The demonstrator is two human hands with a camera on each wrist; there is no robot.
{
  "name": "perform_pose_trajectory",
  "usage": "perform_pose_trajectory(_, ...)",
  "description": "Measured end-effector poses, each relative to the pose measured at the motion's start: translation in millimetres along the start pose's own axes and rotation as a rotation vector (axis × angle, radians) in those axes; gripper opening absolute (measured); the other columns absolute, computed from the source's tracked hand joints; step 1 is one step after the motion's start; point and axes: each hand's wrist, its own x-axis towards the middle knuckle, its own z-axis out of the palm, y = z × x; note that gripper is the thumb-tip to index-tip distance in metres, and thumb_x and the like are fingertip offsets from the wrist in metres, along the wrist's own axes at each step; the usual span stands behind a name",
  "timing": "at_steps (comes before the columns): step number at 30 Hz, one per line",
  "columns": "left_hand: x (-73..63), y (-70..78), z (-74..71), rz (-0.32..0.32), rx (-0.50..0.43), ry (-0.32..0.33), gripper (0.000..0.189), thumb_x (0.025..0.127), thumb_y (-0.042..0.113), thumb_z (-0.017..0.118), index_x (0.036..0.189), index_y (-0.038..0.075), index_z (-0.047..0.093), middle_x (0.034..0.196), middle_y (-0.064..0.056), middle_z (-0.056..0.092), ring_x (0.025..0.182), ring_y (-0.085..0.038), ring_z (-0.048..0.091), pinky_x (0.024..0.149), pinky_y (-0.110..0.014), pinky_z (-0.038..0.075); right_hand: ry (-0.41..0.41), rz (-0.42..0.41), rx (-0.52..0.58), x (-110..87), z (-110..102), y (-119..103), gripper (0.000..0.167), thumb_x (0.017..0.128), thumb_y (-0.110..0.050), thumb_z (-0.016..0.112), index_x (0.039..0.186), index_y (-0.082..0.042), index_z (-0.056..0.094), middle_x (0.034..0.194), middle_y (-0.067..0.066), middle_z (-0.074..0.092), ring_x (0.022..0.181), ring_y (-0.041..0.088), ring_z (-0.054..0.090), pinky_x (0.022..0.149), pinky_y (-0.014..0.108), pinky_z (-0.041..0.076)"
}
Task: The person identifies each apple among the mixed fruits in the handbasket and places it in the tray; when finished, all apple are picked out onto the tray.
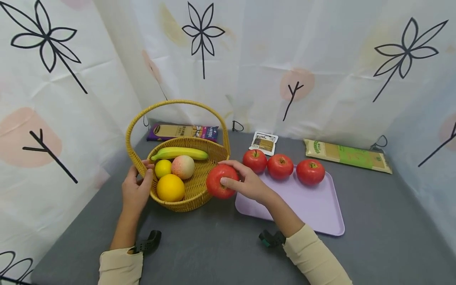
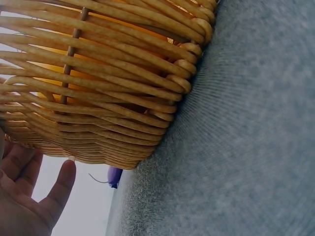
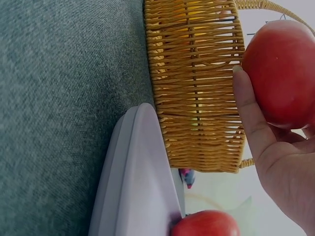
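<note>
A yellow wicker basket (image 1: 199, 202) with a tall arched handle holds a banana (image 1: 178, 153), a peach (image 1: 183, 167), a small yellow fruit (image 1: 163, 169) and an orange (image 1: 171, 188). My left hand (image 1: 137, 190) grips its left side where handle and rim meet; in the left wrist view the thumb (image 2: 61, 189) lies against the weave. My right hand (image 1: 251, 183) holds a red apple (image 1: 219, 182) at the basket's right rim, thumb on one side and fingers on the other. In the right wrist view this apple (image 3: 280, 73) is above rim level.
A lilac tray (image 1: 295, 208) lies right of the basket, bearing several red apples (image 1: 280, 166) along its far edge. Behind stand a purple packet (image 1: 181, 131), a small white sachet (image 1: 263, 143) and a long green packet (image 1: 349, 156). A patterned curtain (image 1: 249, 59) closes off the back.
</note>
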Motion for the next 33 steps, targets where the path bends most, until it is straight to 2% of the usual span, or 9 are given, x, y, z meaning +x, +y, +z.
perform_pose_trajectory(5,-0.8,0.7,-3.3,-0.001,0.008,0.012,0.033,0.102,0.02,0.057,0.13,0.003,0.059,0.119,-0.009,0.067,0.11,-0.006,0.057,0.086,-0.013,0.047,0.034,0.026,-0.023,-2.3,-2,-2,0.055,0.095,-0.026,0.064,0.145,-0.011,0.049,0.129,0.007,0.057,0.118,0.028,0.053,0.087,0.043,0.054)
perform_pose_trajectory(8,-0.4,1.3,-4.9,0.005,0.022,0.015,0.033,0.102,0.02,0.057,0.131,0.004,0.059,0.118,-0.009,0.067,0.111,-0.006,0.057,0.087,-0.014,0.047,0.086,0.069,-0.059,-3.9,-5,-2,0.053,0.095,-0.028,0.064,0.143,-0.013,0.051,0.128,0.008,0.058,0.117,0.028,0.053,0.087,0.043,0.054)
perform_pose_trajectory(14,-1.5,1.2,-6.8,0.016,0.003,0.018,0.032,0.102,0.017,0.058,0.131,0.004,0.059,0.117,-0.01,0.067,0.111,-0.006,0.057,0.086,-0.013,0.046,0.228,0.223,-0.179,-8.9,-12,-4,0.051,0.092,-0.039,0.068,0.136,-0.016,0.056,0.124,0.009,0.06,0.116,0.029,0.052,0.087,0.045,0.053)
perform_pose_trajectory(17,-2.3,1.0,-7.1,0.016,-0.013,0.013,0.032,0.102,0.016,0.057,0.131,0.003,0.059,0.118,-0.011,0.067,0.109,-0.004,0.057,0.085,-0.011,0.046,0.262,0.295,-0.189,-14.3,-16,-2,0.052,0.089,-0.042,0.07,0.132,-0.015,0.056,0.122,0.01,0.06,0.114,0.028,0.053,0.087,0.044,0.052)
perform_pose_trajectory(20,-1.8,0.7,-6.3,0.015,-0.019,0.007,0.032,0.102,0.016,0.057,0.131,0.002,0.059,0.118,-0.011,0.067,0.107,-0.003,0.057,0.084,-0.011,0.046,0.275,0.327,-0.192,-21.7,-20,0,0.053,0.087,-0.042,0.073,0.128,-0.013,0.055,0.119,0.01,0.062,0.11,0.027,0.056,0.086,0.042,0.052)
perform_pose_trajectory(28,-0.2,-2.3,-3.2,0.021,-0.012,0.004,0.031,0.102,0.016,0.057,0.13,0.002,0.06,0.117,-0.011,0.067,0.105,-0.002,0.058,0.083,-0.011,0.047,0.297,0.327,-0.354,-42.5,-37,11,0.055,0.09,-0.039,0.073,0.133,-0.011,0.057,0.122,0.011,0.062,0.11,0.029,0.058,0.088,0.044,0.053)
perform_pose_trajectory(33,1.5,-2.9,-2.9,0.031,-0.043,0.01,0.031,0.102,0.016,0.057,0.129,0.002,0.06,0.118,-0.012,0.067,0.104,-0.003,0.058,0.082,-0.011,0.047,0.356,0.206,-0.481,-54.4,-46,13,0.041,0.094,-0.025,0.071,0.129,-0.005,0.061,0.122,0.013,0.065,0.106,0.031,0.063,0.092,0.048,0.053)
